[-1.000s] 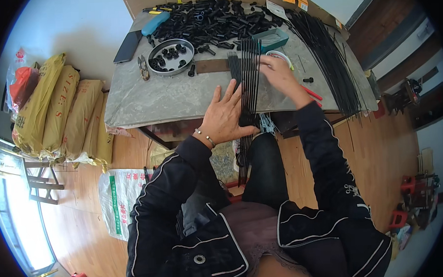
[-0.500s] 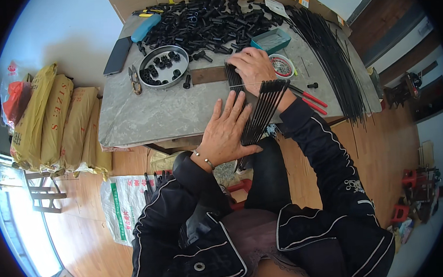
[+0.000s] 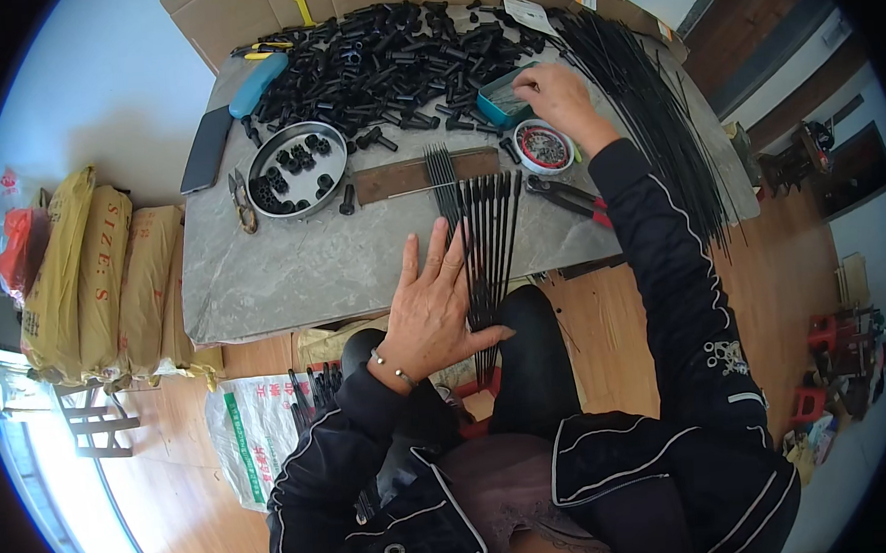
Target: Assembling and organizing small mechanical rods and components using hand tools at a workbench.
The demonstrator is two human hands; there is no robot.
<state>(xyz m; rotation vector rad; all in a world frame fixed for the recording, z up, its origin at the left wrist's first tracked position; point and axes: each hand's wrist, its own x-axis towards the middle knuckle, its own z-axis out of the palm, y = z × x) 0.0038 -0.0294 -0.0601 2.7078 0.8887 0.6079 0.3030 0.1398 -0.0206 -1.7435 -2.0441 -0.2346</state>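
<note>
A fanned bundle of thin black jointed rods [image 3: 489, 244], resembling umbrella ribs, extends over the table's front edge toward my lap. My left hand [image 3: 432, 302] lies flat against it, fingers spread and thumb across its lower part. The rods' far ends rest over a flat brown strip [image 3: 383, 180], and a thin wire sticks out to the left of them. At the teal tray [image 3: 506, 101], my right hand [image 3: 559, 95] is closed with its fingertips together over the rim. What those fingertips hold is too small to make out. Thin pale pieces lie in the tray.
Near my right arm are a round white dish [image 3: 544, 147] and red-handled pliers [image 3: 571, 198]. A round metal tin [image 3: 300, 169] holds black fittings. Black fittings [image 3: 382, 64] heap at the back; long black rods [image 3: 645, 116] lie right. Cutters [image 3: 243, 202] and a phone [image 3: 206, 151] lie left.
My right hand has left the far ends of the rods and moved up and right to the teal tray. My left hand stays on the bundle, which now points straighter away from me.
</note>
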